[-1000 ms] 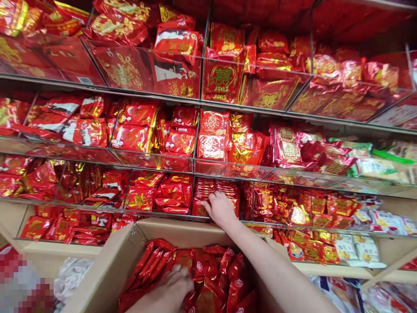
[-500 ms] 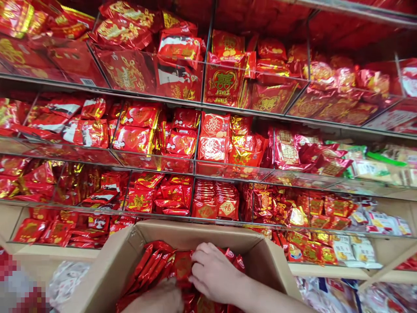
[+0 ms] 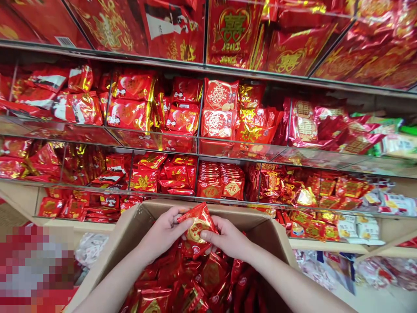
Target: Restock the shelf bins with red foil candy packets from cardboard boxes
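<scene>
Your left hand [image 3: 163,232] and right hand [image 3: 233,238] clamp the red packet [image 3: 202,218] over the cardboard box [image 3: 257,217]; its glossy wrapper could slip if your grip slackens, or crumple if squeezed.

You are reading 囍 on the large upper packet [image 3: 233,28], the red-and-white packet [image 3: 217,124] and the pink packet [image 3: 304,124]. Two small packets [image 3: 232,188] in the lower row are displaying 福. Your held packet [image 3: 199,217] is bearing lettering too small to read.
</scene>
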